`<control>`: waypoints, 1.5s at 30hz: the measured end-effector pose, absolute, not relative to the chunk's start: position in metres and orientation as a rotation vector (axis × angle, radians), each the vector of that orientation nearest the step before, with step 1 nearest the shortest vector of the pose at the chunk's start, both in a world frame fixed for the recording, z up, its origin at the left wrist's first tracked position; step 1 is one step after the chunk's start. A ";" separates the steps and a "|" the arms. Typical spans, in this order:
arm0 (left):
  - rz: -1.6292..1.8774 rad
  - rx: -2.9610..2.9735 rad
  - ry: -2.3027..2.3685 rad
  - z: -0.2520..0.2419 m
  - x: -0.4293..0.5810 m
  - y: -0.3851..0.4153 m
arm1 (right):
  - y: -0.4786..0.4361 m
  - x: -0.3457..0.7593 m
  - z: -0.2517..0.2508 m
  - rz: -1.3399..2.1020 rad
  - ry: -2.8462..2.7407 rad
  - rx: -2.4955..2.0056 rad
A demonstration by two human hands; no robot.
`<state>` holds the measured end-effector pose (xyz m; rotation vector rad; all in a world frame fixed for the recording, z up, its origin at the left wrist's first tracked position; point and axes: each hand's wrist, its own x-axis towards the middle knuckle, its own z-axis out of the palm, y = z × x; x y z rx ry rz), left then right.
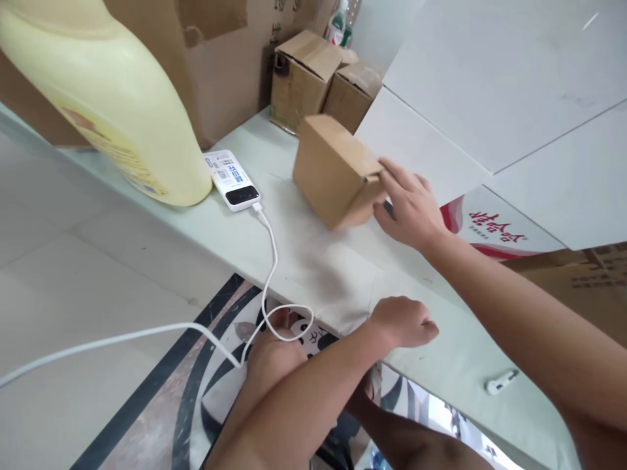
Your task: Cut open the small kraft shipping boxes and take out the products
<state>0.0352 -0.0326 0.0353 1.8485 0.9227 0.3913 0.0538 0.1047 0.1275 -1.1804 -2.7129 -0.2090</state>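
My right hand point(410, 203) grips one end of a small brown cardboard box point(329, 171), thumb below and fingers over its near top corner. The box is tilted, with a shadow on the pale table covering point(353, 274) beneath it. My left hand point(404, 321) is curled into a fist by the table's front edge, below the box and apart from it. Nothing shows sticking out of that fist; its palm side is hidden. A white power bank point(232, 179) with a dark display lies left of the box, a white cable point(272, 261) plugged into its end.
A large pale yellow bottle point(127, 111) stands at the left. Behind are two small cardboard boxes point(298, 88), a big carton point(220, 78) and plastic bottles point(337, 25). White cartons point(494, 91) fill the right. A small white cutter-like tool point(500, 382) lies near the front edge.
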 end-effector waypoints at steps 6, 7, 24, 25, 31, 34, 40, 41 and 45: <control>0.507 1.837 1.003 0.036 0.048 -0.036 | 0.004 0.210 0.121 -0.368 -2.275 -1.325; 0.543 1.841 1.008 0.035 0.052 -0.039 | -0.013 0.233 0.113 -0.350 -2.209 -1.345; 1.708 1.110 1.197 0.004 0.080 0.010 | -0.103 0.310 -0.005 0.135 -1.421 -1.611; 1.727 1.094 1.125 0.004 0.079 0.018 | -0.102 0.314 -0.005 0.186 -1.436 -1.581; 1.418 1.177 0.788 0.008 0.081 0.031 | -0.093 0.328 -0.009 0.534 -1.304 -1.373; 1.390 1.177 0.760 0.012 0.087 0.024 | -0.096 0.345 -0.001 0.508 -1.207 -1.456; 1.450 1.228 0.741 0.018 0.095 0.016 | -0.126 0.410 0.011 0.275 -0.985 -2.279; 1.444 1.241 0.749 0.018 0.095 0.015 | -0.132 0.417 0.010 0.305 -1.003 -2.395; 1.354 1.259 0.776 0.013 0.094 0.007 | -0.144 0.431 0.004 0.343 -1.142 -2.562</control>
